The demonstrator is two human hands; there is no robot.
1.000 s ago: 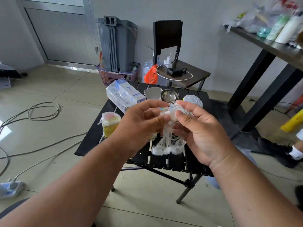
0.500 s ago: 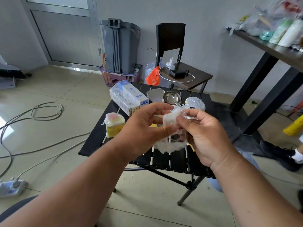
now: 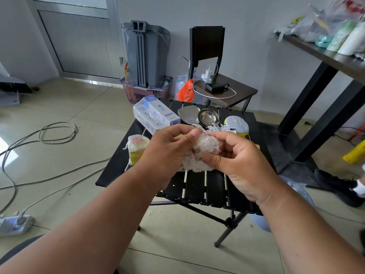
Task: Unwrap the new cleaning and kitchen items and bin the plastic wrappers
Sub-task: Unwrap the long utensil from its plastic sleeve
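No text can be read. The white box [image 3: 156,114] at the counter's [image 3: 110,171] far left carries blue print and a small blue label, all too blurred and small to make out.

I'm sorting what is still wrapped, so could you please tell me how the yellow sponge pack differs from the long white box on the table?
The sponge pack is small, squat and yellow with pink on top; the white box is long, white and printed in blue. The sponge pack stands at the table's left edge, nearer the person; the white box lies angled, farther back. The pack's film is loose and crinkled; the box's looks tight. Both are still wrapped in clear plastic, and neither is touched by a hand.
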